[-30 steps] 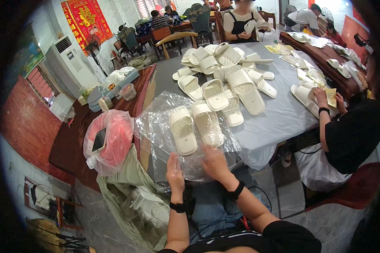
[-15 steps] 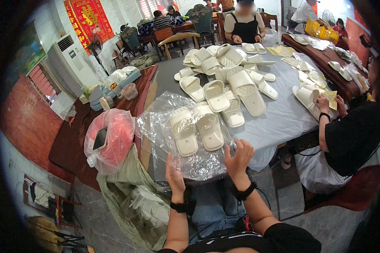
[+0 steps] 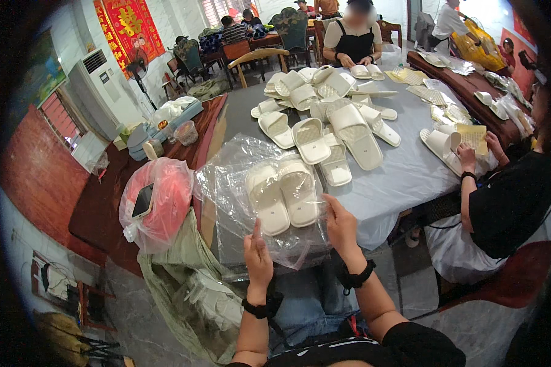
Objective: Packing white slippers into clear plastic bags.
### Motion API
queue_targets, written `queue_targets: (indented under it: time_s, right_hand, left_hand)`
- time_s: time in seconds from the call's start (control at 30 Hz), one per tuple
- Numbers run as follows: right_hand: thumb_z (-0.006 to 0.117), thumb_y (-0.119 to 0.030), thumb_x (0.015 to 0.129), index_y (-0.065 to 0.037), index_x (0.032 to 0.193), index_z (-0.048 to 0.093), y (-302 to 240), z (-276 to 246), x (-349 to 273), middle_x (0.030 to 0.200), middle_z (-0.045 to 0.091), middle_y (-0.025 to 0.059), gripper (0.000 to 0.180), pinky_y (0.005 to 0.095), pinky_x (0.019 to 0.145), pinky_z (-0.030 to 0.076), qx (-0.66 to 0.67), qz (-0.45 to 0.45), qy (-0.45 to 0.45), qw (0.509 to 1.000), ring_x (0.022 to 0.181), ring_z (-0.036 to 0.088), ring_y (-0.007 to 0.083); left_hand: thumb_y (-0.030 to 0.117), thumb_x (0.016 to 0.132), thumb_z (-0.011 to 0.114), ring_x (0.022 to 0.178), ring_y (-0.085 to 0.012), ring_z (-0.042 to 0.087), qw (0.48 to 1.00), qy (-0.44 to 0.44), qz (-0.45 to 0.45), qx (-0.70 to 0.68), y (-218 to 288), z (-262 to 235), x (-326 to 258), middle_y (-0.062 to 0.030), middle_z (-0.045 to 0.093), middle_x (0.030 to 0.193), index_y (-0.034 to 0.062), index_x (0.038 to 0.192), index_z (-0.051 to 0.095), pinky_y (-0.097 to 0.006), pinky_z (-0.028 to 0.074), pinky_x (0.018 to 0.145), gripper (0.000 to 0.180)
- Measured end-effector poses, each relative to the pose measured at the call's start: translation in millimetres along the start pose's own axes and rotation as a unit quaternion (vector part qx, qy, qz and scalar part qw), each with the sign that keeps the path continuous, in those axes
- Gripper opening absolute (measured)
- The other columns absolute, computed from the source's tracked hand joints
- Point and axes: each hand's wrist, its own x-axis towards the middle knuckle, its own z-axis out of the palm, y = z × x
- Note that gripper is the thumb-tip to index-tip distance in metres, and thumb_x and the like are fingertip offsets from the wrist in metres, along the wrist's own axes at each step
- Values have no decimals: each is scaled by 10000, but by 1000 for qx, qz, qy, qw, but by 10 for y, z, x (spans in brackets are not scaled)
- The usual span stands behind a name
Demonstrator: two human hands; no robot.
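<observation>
A pair of cream slippers lies side by side inside a clear plastic bag at the near edge of the table. My left hand is at the bag's lower left, its stretched fingers beside the heel of the left slipper. On the other side, my right hand has its fingers extended along the bag's right edge, close to the right slipper. Both hands are open, palms toward each other, with the bagged pair between them. Whether the fingertips press on the film is hard to see.
Beyond the bag is a pile of loose cream slippers on the plastic-covered table. A pink bag with a phone sits at left, above a green sack. Co-workers sit at right and across, handling slippers.
My hands have come in along the bag's sides, and my right fingers are less spread. The bagged slippers now lie closer together, the left one slightly turned.
</observation>
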Motion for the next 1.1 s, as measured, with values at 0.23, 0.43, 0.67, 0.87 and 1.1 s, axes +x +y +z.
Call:
queue_targets:
  time_s: [0.23,0.43,0.67,0.87,1.1]
  right_hand:
    - [514,-62,862,-88,1133,581,-282,35,-110,943,622,150,281,400,675,491,35,-129,-110,985,830,624,327]
    - [591,-176,855,-65,1207,537,-141,77,-294,1129,581,180,373,370,826,479,-33,-175,-224,958,987,579,356]
    - [614,-34,753,-18,1166,528,-200,147,-313,1114,589,176,422,397,801,484,-26,-151,-208,966,984,583,349]
    - [534,37,773,-8,967,617,-181,271,-157,903,638,172,215,365,698,507,81,-90,-10,993,815,632,335]
    - [547,79,712,0,955,622,-503,304,-95,913,652,150,265,359,719,514,89,-224,-19,970,839,639,332]
  left_hand:
    - [157,993,392,704,-120,527,990,-68,-87,-92,213,126,1,-57,472,835,109,1357,449,-259,464,664,372]
    - [166,989,410,915,-148,608,937,-91,-213,-262,183,214,-5,-114,563,1140,35,1311,480,-251,499,742,354]
    - [163,980,433,965,-152,588,909,-112,-213,-341,338,172,51,-114,574,1165,-6,1292,483,-272,476,824,358]
    - [220,983,435,1023,-140,560,943,-92,-125,-295,306,179,-39,-99,580,1161,-17,1267,504,-266,453,865,376]
    - [736,848,220,1134,-196,510,637,-381,-252,-621,-58,335,-180,-106,579,1158,-2,1259,490,-328,388,959,887]
